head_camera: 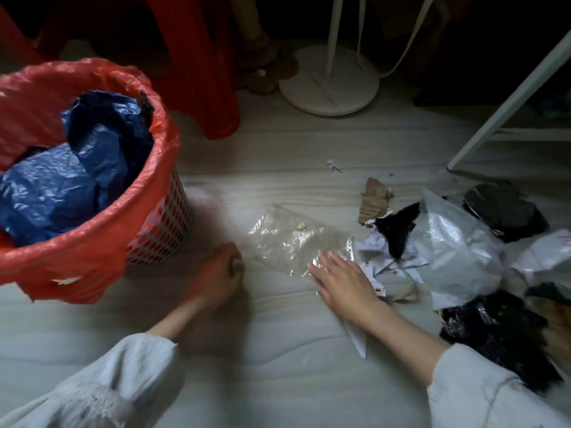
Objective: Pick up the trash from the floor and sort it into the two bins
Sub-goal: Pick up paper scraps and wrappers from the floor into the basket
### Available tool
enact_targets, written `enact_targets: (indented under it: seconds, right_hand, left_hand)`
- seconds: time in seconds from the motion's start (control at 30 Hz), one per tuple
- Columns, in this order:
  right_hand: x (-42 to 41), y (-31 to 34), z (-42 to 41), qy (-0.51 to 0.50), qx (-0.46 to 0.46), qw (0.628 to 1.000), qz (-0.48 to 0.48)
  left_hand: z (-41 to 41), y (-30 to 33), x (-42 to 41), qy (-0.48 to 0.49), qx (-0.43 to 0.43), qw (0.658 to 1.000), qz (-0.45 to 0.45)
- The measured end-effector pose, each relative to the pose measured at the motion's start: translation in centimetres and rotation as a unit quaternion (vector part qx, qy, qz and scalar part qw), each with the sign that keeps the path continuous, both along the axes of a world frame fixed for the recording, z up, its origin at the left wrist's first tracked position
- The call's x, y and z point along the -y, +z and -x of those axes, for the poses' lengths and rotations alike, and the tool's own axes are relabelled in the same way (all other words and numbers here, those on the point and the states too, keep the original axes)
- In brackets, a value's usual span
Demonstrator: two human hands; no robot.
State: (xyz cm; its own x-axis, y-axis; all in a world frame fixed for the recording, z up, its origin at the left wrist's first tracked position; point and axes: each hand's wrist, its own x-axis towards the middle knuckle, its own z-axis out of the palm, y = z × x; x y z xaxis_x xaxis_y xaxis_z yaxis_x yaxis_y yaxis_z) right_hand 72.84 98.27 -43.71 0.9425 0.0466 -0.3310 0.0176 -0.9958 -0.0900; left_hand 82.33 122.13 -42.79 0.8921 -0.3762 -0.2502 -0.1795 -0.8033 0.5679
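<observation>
A basket bin lined with a red bag (92, 242) stands at the left, with crumpled blue plastic (77, 168) inside it. A clear plastic bag (287, 239) lies flat on the floor in the middle. My right hand (343, 279) lies with straight fingers on the clear bag's right end. My left hand (219, 270) is blurred, its fingers curled round a small brownish scrap (236, 265) near the bin's foot. A heap of trash lies at the right: white paper (380, 251), a black scrap (398, 233), a white plastic bag (460, 242) and torn cardboard (374, 199).
Dark patterned cloth (494, 329) lies at the right edge. A round white stand base (327, 88) and a red plastic chair leg (204, 72) stand behind. A white frame leg (506, 103) slants in at the upper right. Only one bin shows.
</observation>
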Motion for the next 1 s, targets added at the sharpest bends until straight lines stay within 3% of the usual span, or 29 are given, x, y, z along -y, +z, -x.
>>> enact_targets:
  seconds: [0.1, 0.2, 0.33, 0.43, 0.57, 0.77, 0.93, 1.0]
  right_hand:
    - [-1.1, 1.1, 3.8, 0.020, -0.034, 0.999, 0.001]
    - [-1.8, 2.8, 6.4, 0.078, -0.061, 0.995, -0.006]
    - [-1.1, 3.3, 8.9, 0.139, -0.062, 0.988, 0.003]
    - [-0.5, 4.6, 9.9, 0.167, -0.059, 0.983, -0.047]
    - [1.0, 6.3, 10.6, 0.149, -0.118, 0.982, 0.017]
    - [3.5, 7.3, 11.4, 0.045, -0.186, 0.980, 0.056]
    - [2.1, 8.7, 10.3, -0.135, -0.132, 0.974, -0.122]
    - [1.1, 9.3, 9.1, -0.226, -0.069, 0.941, -0.241]
  left_hand:
    - [1.6, 0.9, -1.2, -0.022, 0.024, 0.999, -0.019]
    - [2.3, 2.4, 0.4, -0.117, 0.029, 0.990, -0.074]
    - [5.4, 3.4, 3.7, -0.296, 0.003, 0.931, -0.216]
    - [7.0, 2.2, 4.2, -0.305, 0.029, 0.914, -0.265]
    - [7.5, 2.2, 4.4, -0.288, 0.060, 0.914, -0.278]
    - [4.9, 4.4, 2.4, -0.169, -0.101, 0.969, -0.151]
    - [4.0, 7.0, 1.6, -0.099, -0.118, 0.982, -0.106]
    - [4.0, 7.9, 1.3, -0.105, -0.104, 0.987, -0.069]
